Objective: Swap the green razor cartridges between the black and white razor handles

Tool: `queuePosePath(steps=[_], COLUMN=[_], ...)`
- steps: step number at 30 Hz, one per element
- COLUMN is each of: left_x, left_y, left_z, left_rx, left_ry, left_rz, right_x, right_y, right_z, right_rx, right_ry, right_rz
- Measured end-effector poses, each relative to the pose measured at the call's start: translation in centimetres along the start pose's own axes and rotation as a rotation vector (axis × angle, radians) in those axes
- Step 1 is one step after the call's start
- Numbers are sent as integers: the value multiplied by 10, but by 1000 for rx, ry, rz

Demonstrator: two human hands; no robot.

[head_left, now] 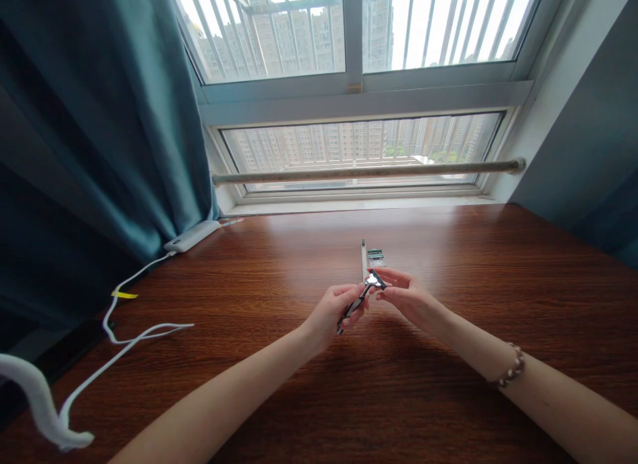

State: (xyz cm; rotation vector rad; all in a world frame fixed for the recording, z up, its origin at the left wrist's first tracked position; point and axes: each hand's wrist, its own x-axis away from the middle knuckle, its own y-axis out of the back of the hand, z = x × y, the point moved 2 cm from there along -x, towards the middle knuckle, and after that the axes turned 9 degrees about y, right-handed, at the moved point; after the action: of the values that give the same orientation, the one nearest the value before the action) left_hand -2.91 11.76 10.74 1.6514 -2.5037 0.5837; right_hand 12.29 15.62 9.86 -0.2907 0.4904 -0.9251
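Note:
My left hand (335, 311) is closed around the dark handle of a razor (356, 302), held a little above the wooden table (448, 251). My right hand (406, 294) pinches the razor's head with thumb and fingertips. Just beyond the hands, a small blade cartridge pack (375, 256) with green marks lies on the table. A thin pale strip (363, 256) lies beside it. A bead bracelet (513, 366) is on my right wrist.
A white power bank (192, 236) lies at the table's far left with a white cable (129, 331) trailing toward me. A teal curtain (100, 118) hangs at the left. A window (359, 138) with a rail (369, 171) runs along the back.

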Motion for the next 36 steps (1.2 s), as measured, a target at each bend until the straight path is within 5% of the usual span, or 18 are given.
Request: queuePosePath(steps=[36], left_x=[-3], left_y=[-1], left_z=[5], left_rx=[118], left_ry=[-12], left_rz=[-35], right_x=[0], right_y=[-2], right_z=[4], right_rx=[-52], right_ry=[-31], right_rz=[-7])
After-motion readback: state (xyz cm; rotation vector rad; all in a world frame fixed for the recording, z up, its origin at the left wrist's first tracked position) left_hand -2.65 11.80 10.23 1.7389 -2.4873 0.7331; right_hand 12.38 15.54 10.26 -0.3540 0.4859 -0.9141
